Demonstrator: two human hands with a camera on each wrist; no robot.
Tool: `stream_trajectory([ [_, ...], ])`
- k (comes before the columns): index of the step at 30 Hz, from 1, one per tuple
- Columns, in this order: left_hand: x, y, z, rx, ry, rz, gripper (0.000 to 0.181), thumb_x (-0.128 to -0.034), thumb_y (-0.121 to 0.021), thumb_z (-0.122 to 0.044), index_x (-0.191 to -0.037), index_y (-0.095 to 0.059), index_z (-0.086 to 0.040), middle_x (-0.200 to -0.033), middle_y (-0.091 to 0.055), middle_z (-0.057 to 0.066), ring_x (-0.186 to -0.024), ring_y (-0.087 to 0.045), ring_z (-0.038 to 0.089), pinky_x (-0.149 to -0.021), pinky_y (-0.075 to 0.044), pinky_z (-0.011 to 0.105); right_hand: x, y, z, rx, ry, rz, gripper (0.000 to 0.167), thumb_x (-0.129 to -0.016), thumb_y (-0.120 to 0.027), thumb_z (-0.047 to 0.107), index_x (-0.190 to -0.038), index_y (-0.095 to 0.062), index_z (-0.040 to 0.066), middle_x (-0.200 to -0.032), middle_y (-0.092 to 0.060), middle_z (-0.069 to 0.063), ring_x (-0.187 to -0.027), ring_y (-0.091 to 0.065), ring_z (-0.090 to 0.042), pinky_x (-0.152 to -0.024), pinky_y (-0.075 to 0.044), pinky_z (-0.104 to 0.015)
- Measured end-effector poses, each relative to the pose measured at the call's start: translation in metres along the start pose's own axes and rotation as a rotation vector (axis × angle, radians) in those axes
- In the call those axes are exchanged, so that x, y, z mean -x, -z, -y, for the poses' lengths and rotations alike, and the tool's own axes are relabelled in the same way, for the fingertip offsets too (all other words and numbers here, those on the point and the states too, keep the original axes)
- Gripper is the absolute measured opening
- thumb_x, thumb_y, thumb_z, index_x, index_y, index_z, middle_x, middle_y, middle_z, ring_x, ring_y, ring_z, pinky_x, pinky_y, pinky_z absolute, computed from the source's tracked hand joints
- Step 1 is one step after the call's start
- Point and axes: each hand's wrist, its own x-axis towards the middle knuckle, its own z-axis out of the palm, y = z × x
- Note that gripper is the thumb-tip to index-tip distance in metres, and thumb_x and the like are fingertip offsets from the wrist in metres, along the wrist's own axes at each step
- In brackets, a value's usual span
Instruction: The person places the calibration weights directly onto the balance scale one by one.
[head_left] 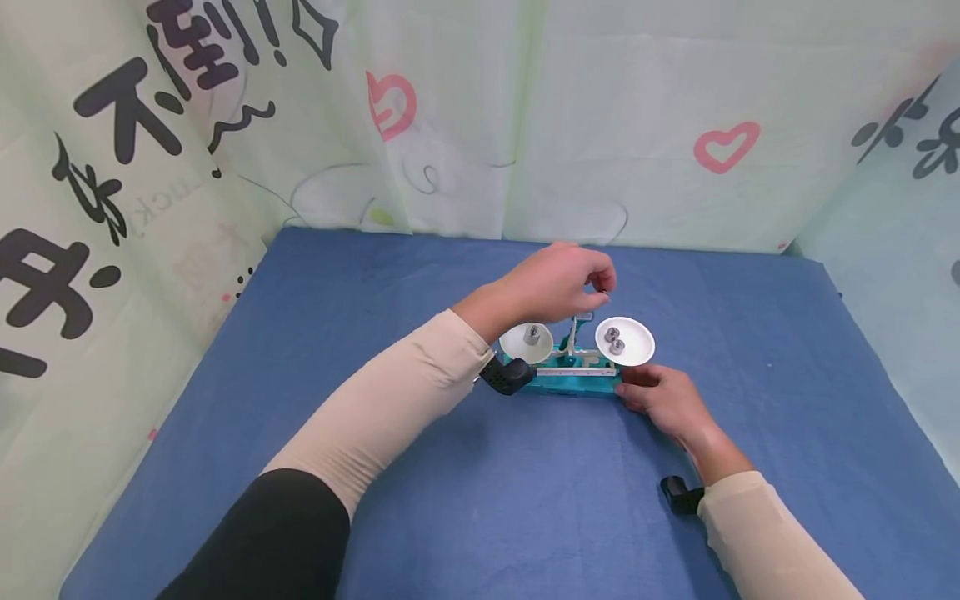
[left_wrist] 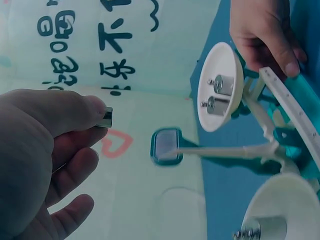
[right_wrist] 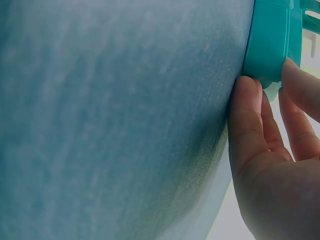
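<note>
Above the teal balance scale, the left hand hangs in the air with its grip pinching a small metal weight between thumb and index finger; the other fingers are loosely bent, apart from the piece. Neither the hand nor the weight touches the pans in the left wrist view.

Down at the scale's right end, the right hand grasps the base, its thumb against one face and its index finger at the lower corner, close to the blue cloth on the desk.

On the right pan, which is white and round, two knobbed metal weights lie side by side. The left pan, also white, carries a knobbed metal cylinder. Between the pans rises a teal-framed indicator plate with a pale face, and along the scale's near side runs a white graduated bar.

Both forearms wear beige sleeves, the left one ending at a black upper sleeve. A black wrist camera sits by each wrist. Behind the desk hangs a pale green curtain printed with dark characters and pink hearts.
</note>
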Motion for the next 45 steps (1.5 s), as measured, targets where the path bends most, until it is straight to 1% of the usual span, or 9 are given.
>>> stream_trajectory([
  [4, -0.011, -0.007, -0.009, 0.015, -0.018, 0.014, 0.016, -0.1014, -0.061, -0.024, -0.113, -0.067, -0.014, -0.109, -0.065, -0.006, -0.103, -0.058, 0.008, -0.088, -0.043, 0.018, 0.001, 0.000, -0.001, -0.003, 0.010, -0.005, 0.044, -0.098, -0.064, 0.013, -0.135, -0.053, -0.011, -0.133, -0.054, -0.029, -0.110, -0.061, -0.035, -0.091, -0.054, -0.043],
  [8, -0.019, -0.017, -0.013, 0.018, -0.012, 0.028, 0.015, -0.1013, -0.061, -0.023, -0.112, -0.067, -0.015, -0.108, -0.066, -0.008, -0.100, -0.058, 0.007, -0.084, -0.044, 0.019, 0.001, 0.000, -0.001, 0.006, 0.030, -0.008, 0.045, -0.099, -0.064, 0.014, -0.134, -0.053, -0.011, -0.134, -0.054, -0.030, -0.111, -0.062, -0.036, -0.090, -0.054, -0.042],
  [14, -0.030, -0.029, -0.018, -0.017, 0.005, 0.074, 0.013, -0.1016, -0.060, -0.026, -0.110, -0.066, -0.017, -0.109, -0.064, -0.010, -0.100, -0.056, 0.005, -0.082, -0.044, 0.020, 0.002, 0.001, -0.001, 0.011, 0.031, 0.005, 0.046, -0.100, -0.062, 0.016, -0.136, -0.052, -0.011, -0.135, -0.053, -0.029, -0.113, -0.061, -0.037, -0.091, -0.054, -0.043],
  [18, -0.035, -0.033, -0.020, -0.053, 0.013, 0.099, 0.012, -0.1018, -0.059, -0.028, -0.108, -0.065, -0.019, -0.105, -0.061, -0.011, -0.095, -0.055, 0.005, -0.079, -0.044, 0.020, 0.001, 0.002, -0.002, 0.009, 0.028, 0.004, 0.045, -0.100, -0.062, 0.016, -0.136, -0.053, -0.010, -0.135, -0.054, -0.028, -0.112, -0.061, -0.037, -0.092, -0.053, -0.044],
  [20, -0.037, -0.035, -0.022, -0.089, 0.014, 0.114, 0.012, -0.1021, -0.058, -0.028, -0.108, -0.065, -0.020, -0.102, -0.060, -0.011, -0.091, -0.055, 0.005, -0.077, -0.044, 0.021, 0.001, 0.002, -0.002, 0.006, 0.026, 0.001, 0.044, -0.100, -0.061, 0.016, -0.135, -0.053, -0.009, -0.135, -0.054, -0.028, -0.112, -0.061, -0.036, -0.093, -0.053, -0.045],
  [26, -0.042, -0.039, -0.025, -0.200, 0.002, 0.135, 0.011, -0.1030, -0.056, -0.028, -0.106, -0.063, -0.021, -0.096, -0.059, -0.010, -0.084, -0.053, 0.006, -0.073, -0.041, 0.024, 0.001, 0.002, -0.002, 0.008, 0.031, 0.002, 0.044, -0.100, -0.062, 0.017, -0.135, -0.054, -0.009, -0.134, -0.055, -0.027, -0.109, -0.062, -0.034, -0.092, -0.053, -0.044],
  [29, -0.044, -0.042, -0.025, -0.232, 0.005, 0.142, 0.011, -0.1036, -0.054, -0.029, -0.105, -0.063, -0.022, -0.095, -0.059, -0.010, -0.083, -0.052, 0.006, -0.072, -0.039, 0.025, 0.001, 0.001, -0.002, 0.003, 0.034, 0.004, 0.044, -0.100, -0.062, 0.016, -0.135, -0.054, -0.009, -0.134, -0.055, -0.027, -0.110, -0.062, -0.034, -0.092, -0.053, -0.044],
  [34, -0.046, -0.046, -0.025, -0.241, 0.019, 0.163, 0.011, -0.1043, -0.053, -0.030, -0.104, -0.062, -0.022, -0.095, -0.059, -0.010, -0.082, -0.053, 0.006, -0.072, -0.038, 0.025, 0.001, 0.001, -0.002, 0.006, 0.034, -0.007, 0.044, -0.099, -0.063, 0.015, -0.134, -0.055, -0.009, -0.134, -0.055, -0.027, -0.109, -0.062, -0.034, -0.091, -0.053, -0.043],
  [45, -0.048, -0.047, -0.028, -0.261, 0.063, 0.225, 0.012, -0.1030, -0.056, -0.031, -0.110, -0.063, -0.025, -0.098, -0.060, -0.013, -0.089, -0.053, 0.005, -0.081, -0.037, 0.028, 0.001, 0.000, -0.002, -0.007, 0.034, -0.009, 0.045, -0.099, -0.064, 0.015, -0.135, -0.054, -0.010, -0.134, -0.055, -0.028, -0.107, -0.063, -0.032, -0.089, -0.055, -0.041],
])
